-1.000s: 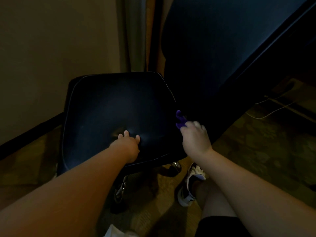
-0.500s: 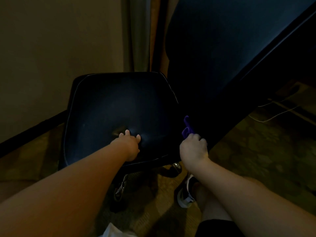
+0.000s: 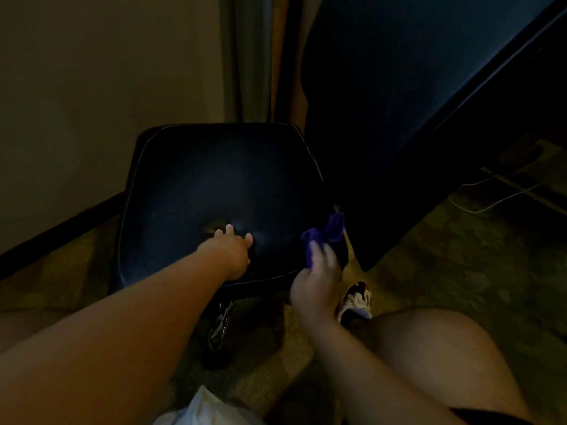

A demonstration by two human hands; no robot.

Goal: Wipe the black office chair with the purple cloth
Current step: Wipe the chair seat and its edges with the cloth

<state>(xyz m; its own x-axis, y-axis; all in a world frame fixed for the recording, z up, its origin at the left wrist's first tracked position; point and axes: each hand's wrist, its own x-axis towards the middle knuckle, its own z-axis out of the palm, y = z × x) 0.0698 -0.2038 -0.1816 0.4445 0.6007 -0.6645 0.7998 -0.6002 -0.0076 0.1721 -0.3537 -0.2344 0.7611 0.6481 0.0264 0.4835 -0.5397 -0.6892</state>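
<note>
The black office chair's seat [image 3: 199,191] fills the middle of the dim view, with pale piping round its edge. My left hand [image 3: 230,253] presses flat on the seat near its front edge, fingers spread. My right hand [image 3: 319,283] grips the purple cloth [image 3: 325,237] at the seat's front right corner. The cloth bunches above my fingers and lies against the chair's right side.
A tall dark panel [image 3: 399,118] leans close to the right of the chair. A beige wall [image 3: 92,87] with a dark baseboard stands on the left. A chair caster [image 3: 219,326] sits under the seat. My shoe [image 3: 356,299] and knee are on the patterned carpet, and a white cable [image 3: 491,204] lies at right.
My right hand with the cloth has drawn back toward me along the seat's right edge to the front right corner. My left hand has stayed pressed on the seat. My knee has come up.
</note>
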